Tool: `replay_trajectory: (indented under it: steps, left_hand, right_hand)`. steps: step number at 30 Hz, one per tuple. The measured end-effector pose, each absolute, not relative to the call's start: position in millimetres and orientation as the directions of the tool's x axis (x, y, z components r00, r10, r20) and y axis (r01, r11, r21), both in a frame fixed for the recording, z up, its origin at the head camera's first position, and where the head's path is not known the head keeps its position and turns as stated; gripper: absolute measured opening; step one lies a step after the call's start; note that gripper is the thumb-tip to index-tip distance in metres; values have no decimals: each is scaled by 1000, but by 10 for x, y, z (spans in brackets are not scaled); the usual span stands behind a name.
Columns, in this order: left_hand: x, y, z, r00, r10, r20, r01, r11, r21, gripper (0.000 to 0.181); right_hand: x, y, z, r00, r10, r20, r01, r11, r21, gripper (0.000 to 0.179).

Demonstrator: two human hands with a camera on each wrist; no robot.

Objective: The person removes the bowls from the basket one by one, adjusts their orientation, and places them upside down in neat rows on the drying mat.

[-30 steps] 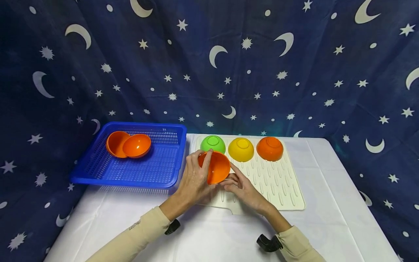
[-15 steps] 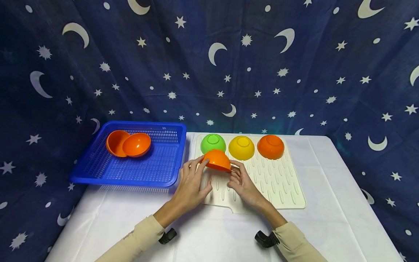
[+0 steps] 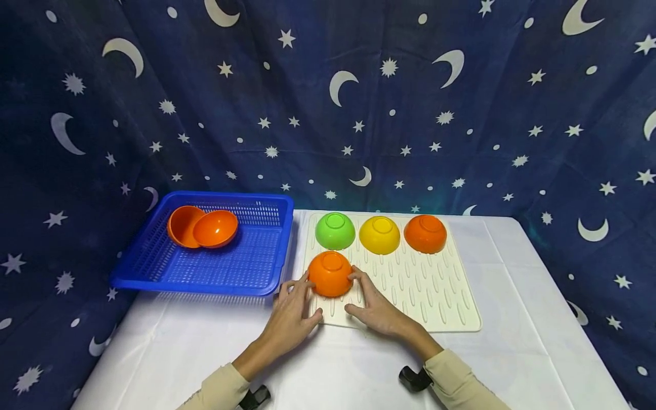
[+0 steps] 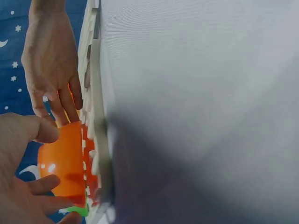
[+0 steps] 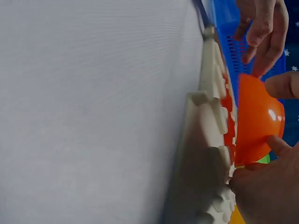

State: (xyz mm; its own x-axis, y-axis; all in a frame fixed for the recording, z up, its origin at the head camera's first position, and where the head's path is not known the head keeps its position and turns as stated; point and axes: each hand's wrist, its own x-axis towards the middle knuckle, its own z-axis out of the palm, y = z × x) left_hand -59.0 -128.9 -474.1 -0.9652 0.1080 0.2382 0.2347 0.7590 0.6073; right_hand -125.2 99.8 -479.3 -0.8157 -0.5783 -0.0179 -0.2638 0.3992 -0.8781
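An orange bowl (image 3: 330,275) sits upside down at the front left of the cream drying mat (image 3: 425,310), its foot ring upward. My left hand (image 3: 292,319) is at the bowl's left side, fingertips at its wall and thumb held away from it. On the other side, my right hand (image 3: 380,310) touches the bowl with its fingertips, the thumb apart. Both wrist views show the bowl's rim (image 4: 80,163) down close over the mat's ridges, with loosely bent fingers around the wall (image 5: 259,119). Behind it stand upturned green (image 3: 335,232), yellow (image 3: 379,235) and darker orange (image 3: 425,234) bowls in a row.
A blue plastic basket (image 3: 202,286) stands left of the mat, with two orange bowls (image 3: 215,229) overlapping inside it. White cloth (image 3: 517,330) covers the table. A dark blue curtain (image 3: 389,131) with moons and stars hangs behind.
The orange bowl, first held mouth toward me, has been turned over and lowered onto the mat in front of the green bowl. Both hands came down with it and their grip has loosened.
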Motion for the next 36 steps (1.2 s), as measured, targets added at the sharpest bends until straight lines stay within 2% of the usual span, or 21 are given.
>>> replay_trajectory:
  steps: [6, 11, 14, 21, 28, 33, 36]
  left_hand:
    - [-561, -1349, -4809, -979, 133, 154, 203, 707, 677, 49]
    - [-513, -1358, -4807, -980, 152, 129, 198, 680, 706, 35]
    - [-496, -1351, -4814, -980, 152, 126, 197, 689, 698, 25]
    - [-548, -1341, -4820, -981, 157, 115, 192, 684, 704, 23]
    - [-617, -1333, -4782, -977, 195, 83, 199, 705, 681, 27]
    - [-557, -1353, -4671, -969, 247, 17, 208, 776, 595, 31]
    - [-461, -1385, -4527, -958, 287, 30, 259, 808, 529, 33]
  right_hand:
    - [-1215, 992, -4845, -824, -567, -11, -298, 450, -842, 58]
    - [-1186, 1007, -4847, -821, -570, -35, -279, 454, -846, 57]
    - [-1184, 1010, -4839, -819, -573, -31, -290, 460, -839, 55]
    - [-1217, 1023, -4742, -813, -582, -22, -368, 542, -755, 54]
    - [-1268, 1030, -4592, -805, -593, 2, -475, 643, -601, 58]
    - [-1210, 1048, -4593, -814, -580, 11, -475, 656, -587, 57]
    - [-1121, 1110, -4622, -826, -563, 35, -474, 659, -584, 53]
